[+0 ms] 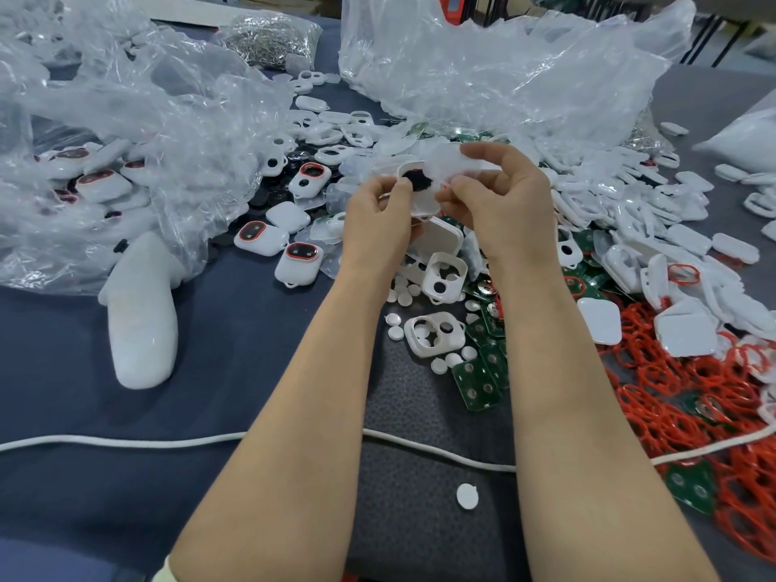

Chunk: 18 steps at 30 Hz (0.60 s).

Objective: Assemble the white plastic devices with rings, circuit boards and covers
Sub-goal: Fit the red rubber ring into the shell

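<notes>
- This is a small assembly workshop where piecework is done by hand.
- One wide table covered in dark blue cloth serves as the bench.
- Loose parts lie in bulk heaps. White shells are at 2 o'clock and red rings at 4 o'clock. Green circuit boards lie close in at 5 o'clock, with small white discs among them.
- Big clear bags at 10 and 1 o'clock spill more of the same parts.
- A bag of small metal pieces sits at 11 o'clock.
- Finished units with red-rimmed windows gather at 9 o'clock.
- Near the centre the left hand and the right hand hold a half-built shell between them.
</notes>
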### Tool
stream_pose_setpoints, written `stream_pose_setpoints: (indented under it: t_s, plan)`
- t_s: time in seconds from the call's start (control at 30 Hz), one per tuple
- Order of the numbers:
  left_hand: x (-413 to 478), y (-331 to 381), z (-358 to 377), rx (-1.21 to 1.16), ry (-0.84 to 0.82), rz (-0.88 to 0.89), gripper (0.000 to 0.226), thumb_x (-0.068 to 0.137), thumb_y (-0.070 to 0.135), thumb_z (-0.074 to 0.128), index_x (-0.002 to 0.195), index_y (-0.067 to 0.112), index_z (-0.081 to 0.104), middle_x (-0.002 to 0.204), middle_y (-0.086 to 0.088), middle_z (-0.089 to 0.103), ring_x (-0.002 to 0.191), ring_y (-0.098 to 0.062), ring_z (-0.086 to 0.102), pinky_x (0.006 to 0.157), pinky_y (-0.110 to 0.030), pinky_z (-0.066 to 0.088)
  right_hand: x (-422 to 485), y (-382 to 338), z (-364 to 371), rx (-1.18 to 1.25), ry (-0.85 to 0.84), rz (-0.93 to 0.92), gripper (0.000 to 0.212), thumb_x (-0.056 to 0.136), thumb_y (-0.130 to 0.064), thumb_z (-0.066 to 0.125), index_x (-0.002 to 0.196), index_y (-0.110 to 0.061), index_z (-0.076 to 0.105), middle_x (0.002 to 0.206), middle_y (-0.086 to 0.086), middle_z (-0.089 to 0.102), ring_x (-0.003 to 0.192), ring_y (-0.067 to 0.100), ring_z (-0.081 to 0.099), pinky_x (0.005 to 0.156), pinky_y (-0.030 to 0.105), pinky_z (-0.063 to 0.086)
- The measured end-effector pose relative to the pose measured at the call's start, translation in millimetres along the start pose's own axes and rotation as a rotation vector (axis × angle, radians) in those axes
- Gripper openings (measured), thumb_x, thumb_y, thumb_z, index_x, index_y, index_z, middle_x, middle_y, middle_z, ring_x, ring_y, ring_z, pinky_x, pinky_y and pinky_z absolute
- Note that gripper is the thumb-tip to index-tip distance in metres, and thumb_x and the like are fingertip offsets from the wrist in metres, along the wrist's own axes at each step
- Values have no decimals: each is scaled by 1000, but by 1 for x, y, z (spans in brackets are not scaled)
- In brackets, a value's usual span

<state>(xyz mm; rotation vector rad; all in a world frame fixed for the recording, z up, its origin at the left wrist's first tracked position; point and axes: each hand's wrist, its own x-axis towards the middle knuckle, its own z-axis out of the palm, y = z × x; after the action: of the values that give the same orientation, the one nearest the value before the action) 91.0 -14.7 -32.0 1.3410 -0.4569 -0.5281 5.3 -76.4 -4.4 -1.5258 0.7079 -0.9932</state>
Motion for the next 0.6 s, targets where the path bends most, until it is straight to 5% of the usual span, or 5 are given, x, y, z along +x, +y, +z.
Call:
stream_pose_setpoints:
  t_s: [0.17, 0.3, 0.43, 0.6]
  plan:
    - [0, -2, 2, -36, -16, -22, 13, 100, 14, 47, 94, 15, 58, 92, -11, 67, 87, -26, 66, 74, -32, 57, 1, 1, 0, -27, 107, 24, 5, 90, -6, 60, 91, -10, 59, 75, 6, 67, 55, 7, 65, 54, 15, 50]
    - [0, -4, 4, -53, -28, -25, 14, 100, 13, 47, 106, 6, 58, 98, -15, 67, 88, -24, 67, 72, -27, 58, 2, 1, 1, 27, 104, 73, 9, 91, -3, 59, 99, -6, 56, 65, 0, 65, 50, 2, 62, 50, 13, 47]
    - [0, -6, 7, -23, -3, -7, 9, 99, 13, 48, 96, 13, 56, 90, -9, 66, 84, -20, 65, 84, -37, 57, 0, 1, 6, 114, 59, 141, 6, 90, -1, 60, 88, -5, 56, 66, 5, 65, 53, 10, 67, 55, 19, 55]
    - [-2, -6, 11, -66, 23, 6, 15, 99, 9, 42, 106, 9, 54, 72, 0, 60, 68, -12, 58, 70, -26, 53, 3, 9, 13, -13, 76, 140, 14, 86, -8, 67, 83, -12, 54, 79, 11, 69, 74, 26, 71, 75, 40, 59]
